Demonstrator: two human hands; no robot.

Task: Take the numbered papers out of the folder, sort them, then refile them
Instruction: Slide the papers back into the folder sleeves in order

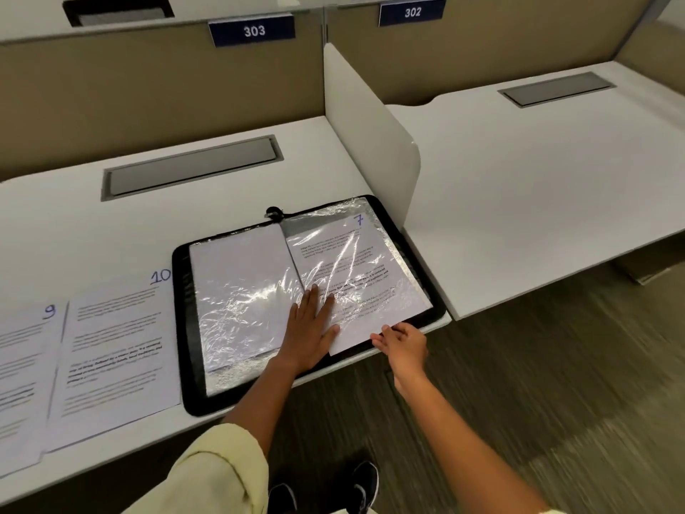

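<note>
White worktop [111,224] carries an open black folder [183,328]. Left hand [311,328] presses flat, fingers straight, on its plastic sleeves. Just right, right hand [402,345] pinches the near edge of paper 7 [333,254]. Papers 9 [22,350] and 10 [118,346] lie well left of both hands.

We are seeing a black-edged folder [184,328] with shiny clear sleeves, white papers [115,350] carrying black print and blue handwritten numbers, a white desk [55,224], navy signs [252,30] showing white digits, beige partitions [111,94].
</note>
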